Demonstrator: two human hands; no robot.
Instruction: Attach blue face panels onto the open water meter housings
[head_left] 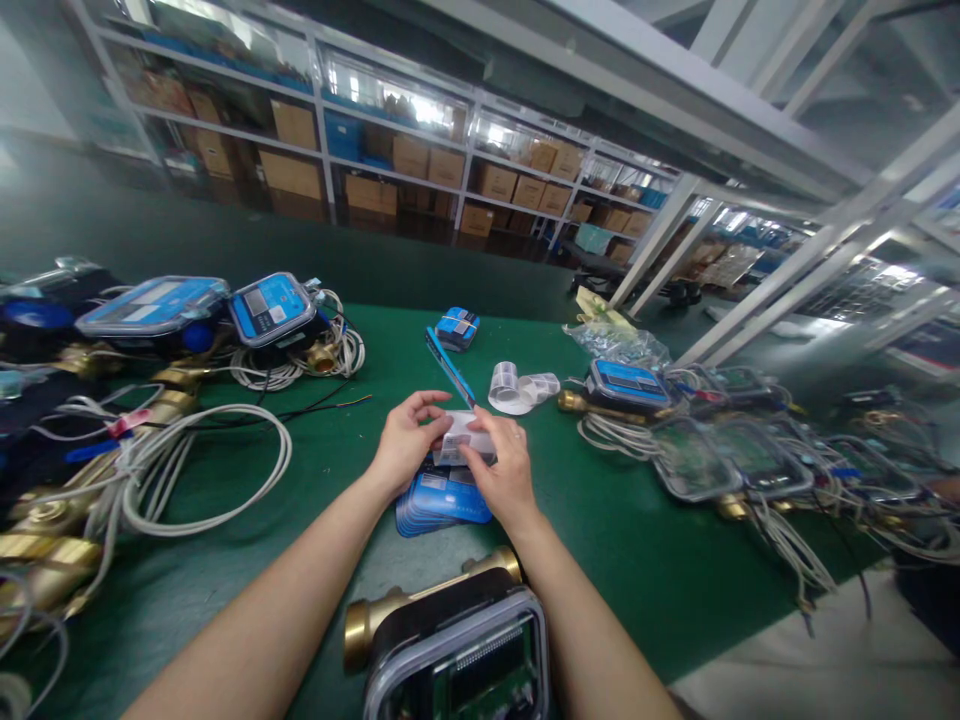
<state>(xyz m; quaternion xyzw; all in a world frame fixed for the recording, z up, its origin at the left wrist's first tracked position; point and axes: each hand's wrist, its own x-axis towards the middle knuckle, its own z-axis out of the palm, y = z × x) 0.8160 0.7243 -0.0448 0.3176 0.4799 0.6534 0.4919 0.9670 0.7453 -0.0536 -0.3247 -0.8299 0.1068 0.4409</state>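
My left hand (411,438) and my right hand (501,462) pinch a small strip of white, label-like paper (457,435) between their fingertips. Under it, a fanned stack of blue faceplate cards (439,505) lies on the green bench. A slim blue piece (448,366) rises from beside my right fingers; whether they hold it cannot be told. Just beyond, a roll of printed labels (506,384) trails a loose curl. In front of me sits a brass-bodied meter (457,650) with a clear-covered housing and a circuit board inside.
Meters with blue faces (271,305) and coiled grey cables (202,470) crowd the left side. More meters (628,385) and clear covers (694,460) line the right. A banded card stack (457,326) stands farther back. Shelves with cartons (371,193) lie beyond the bench.
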